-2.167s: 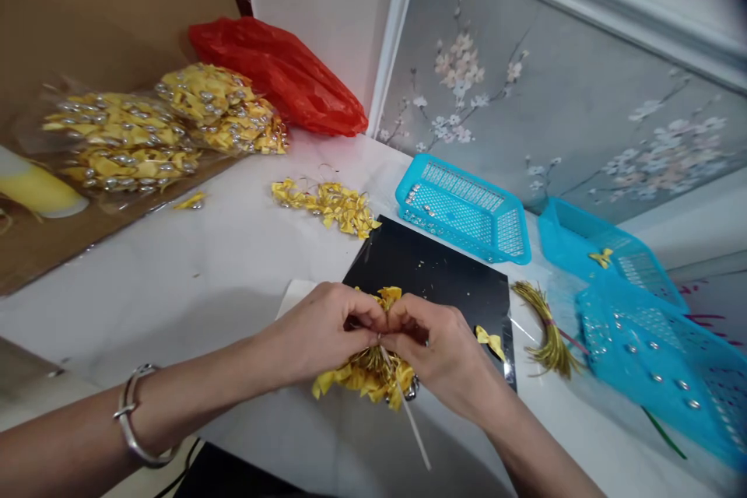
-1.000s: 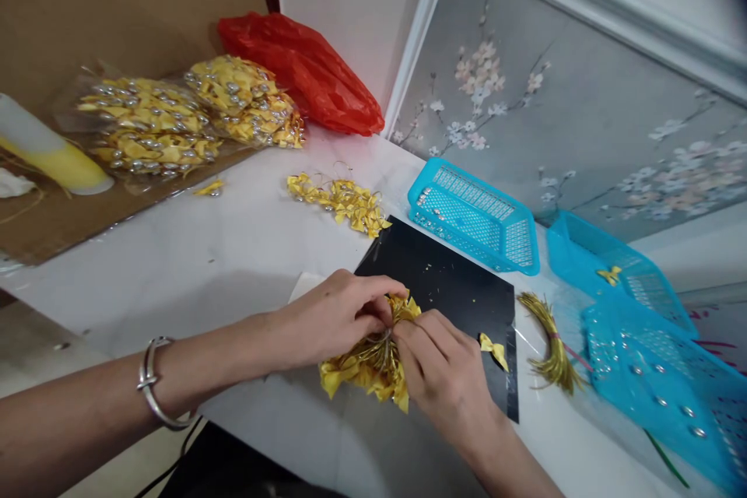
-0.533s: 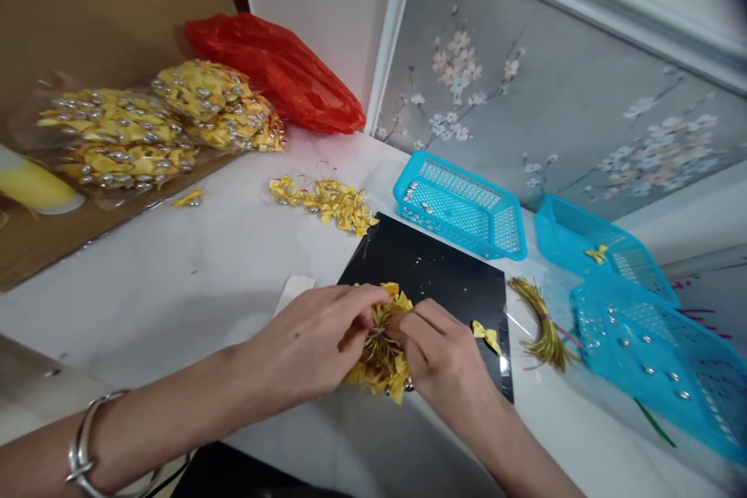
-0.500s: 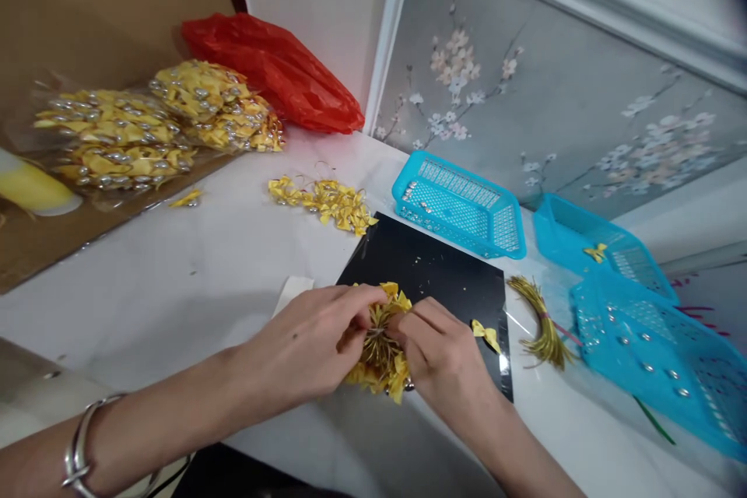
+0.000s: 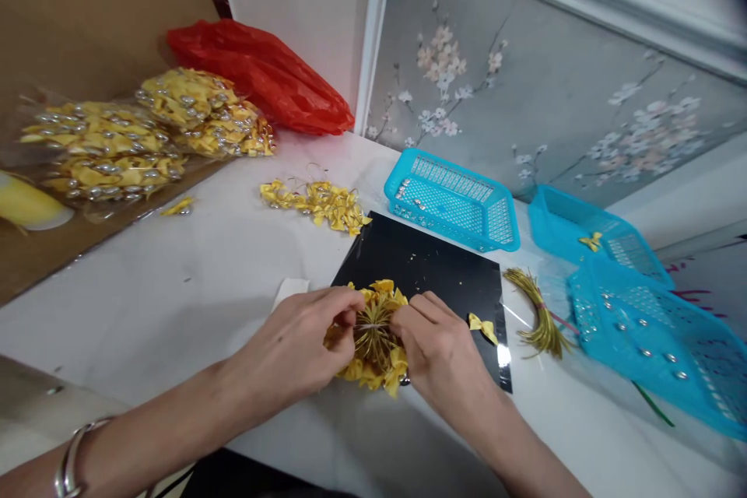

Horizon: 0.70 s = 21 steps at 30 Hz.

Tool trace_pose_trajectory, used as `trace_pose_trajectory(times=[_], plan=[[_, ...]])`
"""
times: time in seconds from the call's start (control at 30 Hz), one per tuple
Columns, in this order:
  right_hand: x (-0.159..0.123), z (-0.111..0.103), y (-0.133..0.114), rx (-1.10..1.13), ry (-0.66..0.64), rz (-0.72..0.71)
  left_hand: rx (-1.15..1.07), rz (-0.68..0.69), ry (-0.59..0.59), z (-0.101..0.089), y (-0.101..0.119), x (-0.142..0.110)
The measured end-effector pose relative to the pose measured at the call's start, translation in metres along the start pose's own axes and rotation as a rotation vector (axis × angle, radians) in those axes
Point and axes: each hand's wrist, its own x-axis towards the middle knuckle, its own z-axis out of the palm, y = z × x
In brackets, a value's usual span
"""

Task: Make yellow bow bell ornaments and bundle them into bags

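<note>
A round bundle of yellow ribbon bows (image 5: 367, 375) is between my two hands over the near edge of a black board (image 5: 429, 253). Its gold cords (image 5: 377, 342) fan out from a pale tie around their middle. My left hand (image 5: 315, 331) is closed on the bundle's left side, thumb and fingertips pinched near the cords. From the right, my right hand (image 5: 435, 338) pinches close to the tie with bent fingers. Whether either hand holds an end of the tie is hidden by the fingers. A loose yellow bow (image 5: 483, 328) lies on the board beside my right hand.
Behind the board stands a blue basket (image 5: 452, 198) with small silver beads; more blue baskets (image 5: 654, 342) sit right. Gold cords (image 5: 542, 315) lie nearby. Loose bows (image 5: 320, 204), bagged bows (image 5: 110, 140) and a red plastic bag (image 5: 262, 78) are at the back left.
My left hand has shifted slightly left, opening the gap between my hands, so more of the gold cords and tie shows. The view has tilted a little.
</note>
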Motion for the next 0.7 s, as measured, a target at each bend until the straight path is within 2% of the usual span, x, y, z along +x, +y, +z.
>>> trace_pose_trajectory(times=[0.2,0.37,0.5,0.7], plan=[[0.0,0.0,0.001,0.163,0.011,0.095,-0.028,0.058,-0.079,-0.007,0.001,0.001],[0.0,0.001,0.001,0.18,0.005,0.1,-0.022,0.099,-0.119,-0.005,0.002,0.005],[0.0,0.004,0.001,0.163,0.003,0.113,-0.032,0.102,-0.111,-0.005,0.004,0.01],[-0.002,0.008,0.001,0.098,0.016,0.131,-0.041,0.029,-0.072,-0.009,0.004,0.013]])
